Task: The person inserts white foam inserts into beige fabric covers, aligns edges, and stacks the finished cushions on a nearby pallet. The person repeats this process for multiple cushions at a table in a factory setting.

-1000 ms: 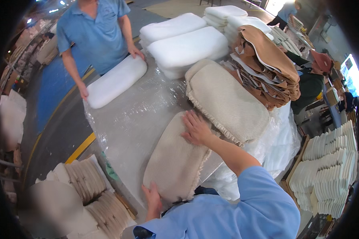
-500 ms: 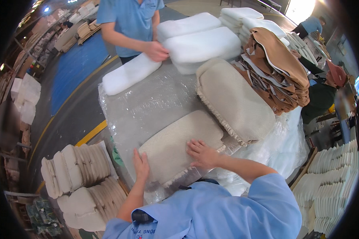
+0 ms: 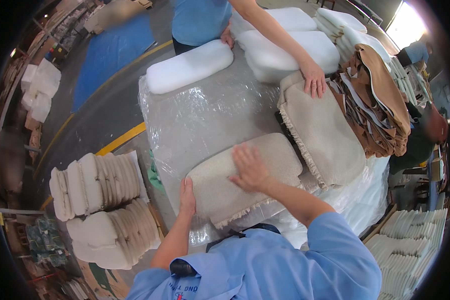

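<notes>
A beige fabric cushion cover piece (image 3: 235, 192) with a frayed front edge lies flat before me on the plastic-wrapped table (image 3: 185, 130). At its left end stands my left hand (image 3: 187, 197), fingers stretched along the edge. My right hand (image 3: 249, 167) rests palm down on top of the fabric, fingers spread and slightly blurred. Just right of it is a stack of the same beige fabric pieces (image 3: 325, 135), fringed along its left side. A co-worker's hand (image 3: 313, 77) touches the far end of that stack.
Across the table a co-worker (image 3: 200, 22) stands by a white foam pad (image 3: 190, 66). More white pads (image 3: 290, 52) and a pile of brown fabric (image 3: 385, 100) sit at the far right. Beige cushions (image 3: 95, 185) are stacked at my left, pale pads (image 3: 410, 245) at my right.
My right hand has slid forward over the fabric. The co-worker has moved right and stretched one arm out to the beige stack. The whole view has shifted a little.
</notes>
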The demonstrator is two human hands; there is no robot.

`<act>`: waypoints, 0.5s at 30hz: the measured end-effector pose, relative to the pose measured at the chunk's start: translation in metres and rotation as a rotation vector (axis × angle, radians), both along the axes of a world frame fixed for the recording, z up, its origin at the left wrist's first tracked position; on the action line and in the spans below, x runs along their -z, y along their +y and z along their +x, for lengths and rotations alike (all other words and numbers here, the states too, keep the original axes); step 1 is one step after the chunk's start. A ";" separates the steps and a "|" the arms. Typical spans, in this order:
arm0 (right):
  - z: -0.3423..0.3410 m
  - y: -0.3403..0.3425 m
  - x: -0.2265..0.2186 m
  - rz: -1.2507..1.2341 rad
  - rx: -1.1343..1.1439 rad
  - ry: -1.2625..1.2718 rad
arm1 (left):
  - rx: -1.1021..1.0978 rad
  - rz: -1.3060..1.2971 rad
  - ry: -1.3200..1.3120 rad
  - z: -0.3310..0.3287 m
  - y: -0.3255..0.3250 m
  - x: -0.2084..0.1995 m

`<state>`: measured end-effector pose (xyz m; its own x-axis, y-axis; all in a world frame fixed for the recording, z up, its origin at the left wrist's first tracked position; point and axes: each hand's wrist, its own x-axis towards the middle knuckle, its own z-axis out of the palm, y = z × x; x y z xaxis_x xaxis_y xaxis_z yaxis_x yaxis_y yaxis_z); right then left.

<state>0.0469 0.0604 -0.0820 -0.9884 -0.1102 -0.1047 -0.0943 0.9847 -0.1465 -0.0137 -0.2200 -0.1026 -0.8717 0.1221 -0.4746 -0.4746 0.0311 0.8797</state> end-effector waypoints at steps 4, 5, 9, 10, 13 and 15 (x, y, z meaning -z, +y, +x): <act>0.006 -0.062 -0.007 -0.162 -0.182 0.002 | 0.020 0.029 0.051 0.000 -0.010 0.007; 0.009 -0.073 -0.008 -0.183 -0.215 0.002 | 0.010 0.036 0.065 0.000 -0.010 0.008; 0.027 -0.103 -0.002 -0.228 -0.290 0.021 | -0.035 0.032 0.069 0.001 -0.001 0.005; 0.032 -0.106 0.000 -0.227 -0.305 0.037 | -0.009 0.039 0.078 0.001 0.001 0.002; 0.049 -0.110 0.012 -0.326 -0.328 0.006 | 0.117 0.014 0.167 0.001 -0.004 0.000; 0.054 -0.111 0.022 -0.475 -0.391 0.076 | 0.165 0.061 0.167 0.007 -0.018 0.008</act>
